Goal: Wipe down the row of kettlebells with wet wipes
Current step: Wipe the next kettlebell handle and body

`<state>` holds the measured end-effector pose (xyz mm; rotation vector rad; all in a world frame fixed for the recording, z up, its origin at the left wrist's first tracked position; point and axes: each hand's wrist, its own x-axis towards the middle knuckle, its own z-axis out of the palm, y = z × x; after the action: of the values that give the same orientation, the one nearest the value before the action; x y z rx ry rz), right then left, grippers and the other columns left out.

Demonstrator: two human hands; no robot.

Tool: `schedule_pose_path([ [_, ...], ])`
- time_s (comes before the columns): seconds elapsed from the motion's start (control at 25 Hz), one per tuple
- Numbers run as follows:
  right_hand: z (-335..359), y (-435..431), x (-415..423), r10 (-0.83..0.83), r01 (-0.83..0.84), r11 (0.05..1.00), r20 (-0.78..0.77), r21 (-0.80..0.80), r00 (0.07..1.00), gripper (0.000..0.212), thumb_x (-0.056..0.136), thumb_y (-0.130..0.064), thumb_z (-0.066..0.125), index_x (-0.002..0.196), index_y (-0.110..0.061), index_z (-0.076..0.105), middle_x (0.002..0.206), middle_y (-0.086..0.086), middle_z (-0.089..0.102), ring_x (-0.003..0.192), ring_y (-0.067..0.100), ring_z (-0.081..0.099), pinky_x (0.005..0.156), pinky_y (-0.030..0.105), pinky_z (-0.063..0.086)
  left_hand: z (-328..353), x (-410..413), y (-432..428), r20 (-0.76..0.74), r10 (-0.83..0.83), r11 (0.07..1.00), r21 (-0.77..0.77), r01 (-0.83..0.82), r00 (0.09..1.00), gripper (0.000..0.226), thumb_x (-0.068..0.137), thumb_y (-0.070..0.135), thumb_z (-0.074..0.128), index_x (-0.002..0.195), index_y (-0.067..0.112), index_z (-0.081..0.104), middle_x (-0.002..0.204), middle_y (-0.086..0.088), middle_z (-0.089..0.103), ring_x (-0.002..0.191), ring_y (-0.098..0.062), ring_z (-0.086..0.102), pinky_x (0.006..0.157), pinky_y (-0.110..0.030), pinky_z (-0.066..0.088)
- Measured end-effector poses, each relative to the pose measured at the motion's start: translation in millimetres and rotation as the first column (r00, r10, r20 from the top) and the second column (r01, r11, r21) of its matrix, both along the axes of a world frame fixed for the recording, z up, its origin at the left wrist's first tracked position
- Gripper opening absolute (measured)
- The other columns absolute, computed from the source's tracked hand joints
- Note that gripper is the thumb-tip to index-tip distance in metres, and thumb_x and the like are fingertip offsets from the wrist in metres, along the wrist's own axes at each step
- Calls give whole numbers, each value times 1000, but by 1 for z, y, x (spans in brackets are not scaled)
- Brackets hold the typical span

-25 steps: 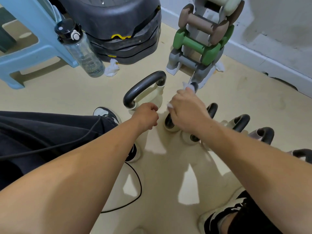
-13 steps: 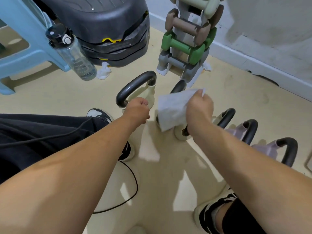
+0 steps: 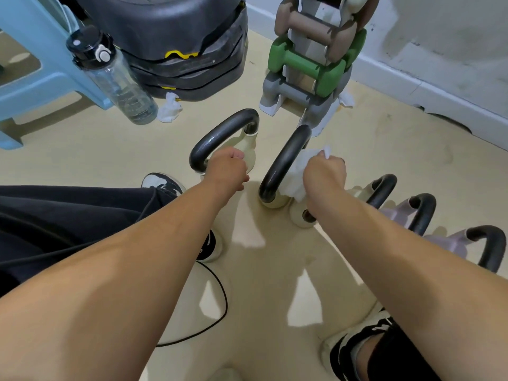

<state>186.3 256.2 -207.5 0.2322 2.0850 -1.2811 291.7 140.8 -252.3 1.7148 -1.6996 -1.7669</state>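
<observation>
head view: the right hand [image 3: 325, 174] is curled tight around a crumpled white wipe [image 3: 299, 166], pressing it against the smooth black loop handle of the second kettlebell [image 3: 284, 160]. the left hand [image 3: 228, 171] is balled up against the glossy cream body of the first kettlebell [image 3: 220, 134]; whether it grips anything cannot be told. more kettlebells [image 3: 423, 213] with black handles run rightward past the right wrist. farther off stand a clear plastic bottle [image 3: 118, 78], a wadded tissue [image 3: 170, 108] and a grey dumbbell rack [image 3: 270, 104].
</observation>
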Motion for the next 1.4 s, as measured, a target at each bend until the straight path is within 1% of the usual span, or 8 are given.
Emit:
schedule_pose_path([
  [0.12,0,-12,6,-66,79,995,209,-54,976,48,103,-34,44,144,-8,43,134,11,55,107,28,57,76,26,45,0,-1,2,-6,-16,1000,15,16,1000,28,92,4,42,111,14,61,116,-16,68,81,-24,68,83,-47,61],
  [0.28,-13,-14,27,-69,155,975,446,-159,892,30,104,-37,43,115,-18,64,100,-1,66,81,10,57,76,27,42,1,-1,7,4,-71,997,25,71,997,29,97,8,40,117,15,59,113,-11,68,84,-24,69,86,-47,60],
  [0.44,-36,-6,30,-41,109,983,410,-145,911,44,99,-52,44,121,-19,62,119,1,67,98,17,59,83,29,42,-1,1,4,37,-27,999,41,25,999,29,100,10,38,116,16,60,113,-12,69,85,-25,70,87,-49,61],
  [0.6,-19,-5,59,-41,68,995,310,-77,950,32,105,-41,33,92,-21,54,78,-2,52,67,13,47,58,29,34,-9,3,10,65,-67,997,47,64,996,31,99,11,38,121,16,60,114,-13,69,81,-24,69,83,-47,61],
  [0.8,9,-31,5,-401,601,781,602,-170,691,22,100,-28,45,82,-19,55,78,-1,58,69,15,53,64,27,38,-11,-3,7,60,-77,997,25,75,995,32,99,10,37,121,14,60,114,-14,69,81,-24,68,82,-45,61],
  [1.04,-7,-21,39,-187,268,955,446,-124,875,40,104,-42,38,127,-18,60,103,2,60,80,16,53,71,28,40,-9,-14,5,63,-111,994,-4,111,992,32,100,13,37,115,17,64,118,-9,67,91,-29,71,77,-43,63],
  [1.28,18,-43,-23,-289,392,895,393,-214,873,27,100,-29,43,76,-18,43,69,-1,40,59,17,40,58,26,32,-12,-26,10,15,-111,993,28,111,994,29,102,11,37,119,14,61,109,-14,69,76,-24,67,75,-42,60],
  [1.4,10,-51,-47,-185,275,937,364,-214,913,28,102,-24,35,75,-17,37,75,-1,38,63,17,37,58,26,32,-10,-32,8,6,-122,992,17,122,992,30,100,10,38,117,12,63,100,-10,69,78,-24,65,78,-44,61],
])
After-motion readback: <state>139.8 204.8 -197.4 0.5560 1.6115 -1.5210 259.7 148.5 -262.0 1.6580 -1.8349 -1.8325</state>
